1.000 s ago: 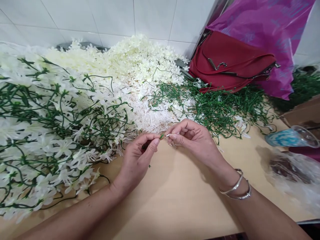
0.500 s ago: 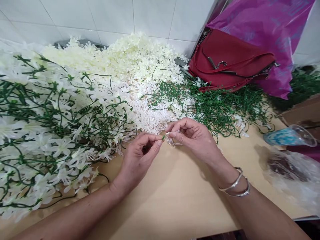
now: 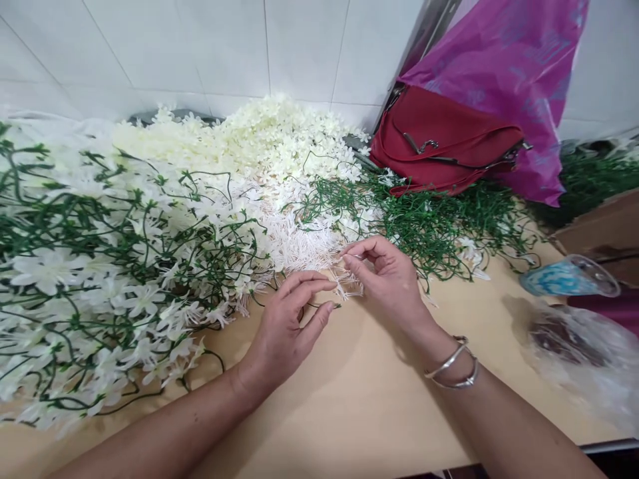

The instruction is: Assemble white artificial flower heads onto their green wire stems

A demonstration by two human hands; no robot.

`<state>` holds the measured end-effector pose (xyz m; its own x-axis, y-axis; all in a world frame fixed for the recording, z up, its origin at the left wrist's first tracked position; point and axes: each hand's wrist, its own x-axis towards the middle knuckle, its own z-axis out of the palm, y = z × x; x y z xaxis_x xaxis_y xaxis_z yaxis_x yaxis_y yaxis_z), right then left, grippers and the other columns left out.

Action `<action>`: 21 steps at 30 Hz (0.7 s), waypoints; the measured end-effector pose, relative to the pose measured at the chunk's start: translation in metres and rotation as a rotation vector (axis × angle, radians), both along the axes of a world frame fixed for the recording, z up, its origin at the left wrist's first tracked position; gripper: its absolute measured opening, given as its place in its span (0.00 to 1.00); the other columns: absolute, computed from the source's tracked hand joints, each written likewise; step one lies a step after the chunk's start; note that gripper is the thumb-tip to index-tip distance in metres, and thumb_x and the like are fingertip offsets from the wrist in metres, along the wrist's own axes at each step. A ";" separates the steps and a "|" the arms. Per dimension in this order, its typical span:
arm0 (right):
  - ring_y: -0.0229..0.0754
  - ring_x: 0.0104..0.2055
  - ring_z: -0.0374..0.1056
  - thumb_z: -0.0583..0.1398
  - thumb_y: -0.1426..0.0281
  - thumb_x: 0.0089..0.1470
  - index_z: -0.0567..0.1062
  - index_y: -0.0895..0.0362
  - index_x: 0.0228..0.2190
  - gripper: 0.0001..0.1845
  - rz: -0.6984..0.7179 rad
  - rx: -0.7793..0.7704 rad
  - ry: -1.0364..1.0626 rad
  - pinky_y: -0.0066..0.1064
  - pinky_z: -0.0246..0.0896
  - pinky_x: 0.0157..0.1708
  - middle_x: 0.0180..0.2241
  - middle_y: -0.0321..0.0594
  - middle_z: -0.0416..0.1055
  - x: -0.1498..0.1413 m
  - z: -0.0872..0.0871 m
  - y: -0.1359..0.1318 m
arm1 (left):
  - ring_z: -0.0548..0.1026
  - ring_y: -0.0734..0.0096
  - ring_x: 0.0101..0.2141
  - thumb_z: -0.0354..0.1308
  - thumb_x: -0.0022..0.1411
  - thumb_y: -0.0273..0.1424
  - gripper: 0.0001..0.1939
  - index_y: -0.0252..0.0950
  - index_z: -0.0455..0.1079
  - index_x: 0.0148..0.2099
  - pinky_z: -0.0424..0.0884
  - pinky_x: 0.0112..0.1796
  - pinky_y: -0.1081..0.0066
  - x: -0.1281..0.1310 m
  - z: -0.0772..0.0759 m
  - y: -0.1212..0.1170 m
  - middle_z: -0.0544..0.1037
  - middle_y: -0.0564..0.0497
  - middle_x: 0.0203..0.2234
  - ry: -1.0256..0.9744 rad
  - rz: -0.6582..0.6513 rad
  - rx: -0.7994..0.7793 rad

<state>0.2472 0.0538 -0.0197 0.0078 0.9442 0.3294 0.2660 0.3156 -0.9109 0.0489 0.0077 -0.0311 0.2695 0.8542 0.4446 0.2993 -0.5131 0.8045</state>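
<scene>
My left hand [image 3: 284,326] is open over the table, its thumb and fingers parted. A thin green stem [image 3: 337,306] shows by its thumb tip, apparently loose on the tabletop. My right hand [image 3: 392,283] has thumb and forefinger pinched at the near edge of a pile of white artificial stamens [image 3: 299,243]. What sits in that pinch is too small to make out. A few white stamens [image 3: 344,291] lie between the two hands. Left of my left hand spreads a big heap of white artificial flowers on green stems [image 3: 144,299].
Cream flower heads [image 3: 279,130] are piled against the tiled wall. Loose green stems [image 3: 434,226] lie below a red handbag [image 3: 449,140] and a purple plastic bag [image 3: 519,73]. To the right are a blue-patterned plastic cup [image 3: 559,277], a clear plastic bag [image 3: 599,359] and a cardboard box [image 3: 599,219].
The left thumb and fingers have parted and released the green stem they pinched. My hands, earlier almost touching, are slightly farther apart. The camera view has shifted a little.
</scene>
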 end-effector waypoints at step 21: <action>0.42 0.29 0.64 0.58 0.71 0.59 0.69 0.52 0.28 0.07 -0.184 0.080 -0.196 0.33 0.55 0.34 0.25 0.34 0.70 0.013 -0.016 0.022 | 0.78 0.55 0.45 0.56 0.71 0.22 0.10 0.33 0.77 0.38 0.70 0.50 0.62 0.073 0.037 0.120 0.79 0.41 0.41 0.559 0.183 0.057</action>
